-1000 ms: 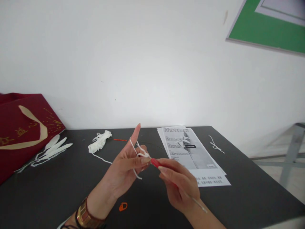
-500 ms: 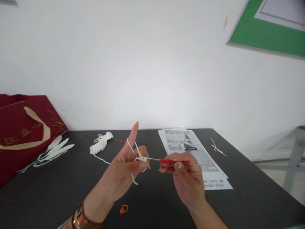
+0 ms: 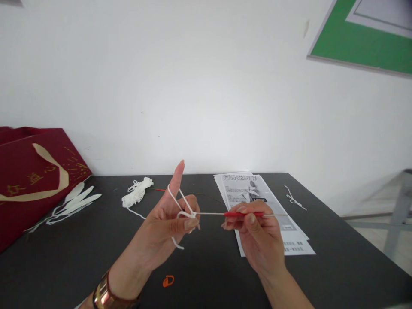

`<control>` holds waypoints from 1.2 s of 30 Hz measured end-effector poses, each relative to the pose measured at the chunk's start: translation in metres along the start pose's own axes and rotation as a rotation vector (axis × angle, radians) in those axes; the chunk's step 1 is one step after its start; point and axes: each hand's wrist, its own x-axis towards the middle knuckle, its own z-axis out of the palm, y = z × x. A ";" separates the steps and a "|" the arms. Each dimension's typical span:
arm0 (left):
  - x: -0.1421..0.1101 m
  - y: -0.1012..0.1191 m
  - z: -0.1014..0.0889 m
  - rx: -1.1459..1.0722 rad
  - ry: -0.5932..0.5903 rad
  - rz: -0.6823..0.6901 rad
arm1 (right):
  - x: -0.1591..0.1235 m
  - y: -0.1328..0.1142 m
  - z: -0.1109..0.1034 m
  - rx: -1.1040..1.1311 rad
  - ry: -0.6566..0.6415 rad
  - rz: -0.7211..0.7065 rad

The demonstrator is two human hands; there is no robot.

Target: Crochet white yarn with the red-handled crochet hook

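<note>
Pinched between the thumb and fingers of my left hand (image 3: 174, 223) is white yarn (image 3: 186, 213), which also loops around the raised index finger. A short yarn tail hangs below that hand. My right hand (image 3: 257, 231) grips a crochet hook (image 3: 243, 214) by its red handle, the metal shaft pointing left. The hook's tip meets the yarn at my left fingertips; the tip itself is hidden there. From behind my left hand a strand runs back to a bundle of white yarn (image 3: 137, 192) on the black table (image 3: 206, 279).
An orange stitch marker (image 3: 168, 281) lies near the front. White leaf-shaped pieces (image 3: 77, 201) rest beside a dark red bag (image 3: 32, 171) at left. Printed sheets (image 3: 273, 206) lie beneath and behind my right hand; a short white yarn piece (image 3: 293, 198) is farther right.
My right hand has moved right with the crochet hook, so its shaft reaches less far into the yarn. My left hand has shifted slightly left.
</note>
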 end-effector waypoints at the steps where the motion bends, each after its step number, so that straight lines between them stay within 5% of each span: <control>1: 0.000 0.000 0.000 -0.002 -0.003 0.001 | 0.000 0.000 0.000 -0.004 -0.007 -0.005; 22: 0.002 -0.003 -0.003 -0.095 -0.104 -0.107 | -0.002 -0.023 -0.013 -0.263 -0.148 -0.158; 31: 0.003 -0.003 -0.005 0.062 -0.101 0.012 | -0.004 -0.022 -0.018 -0.379 -0.143 -0.273; 36: 0.003 -0.002 -0.007 0.049 -0.116 0.021 | -0.002 -0.021 -0.015 -0.269 -0.141 -0.190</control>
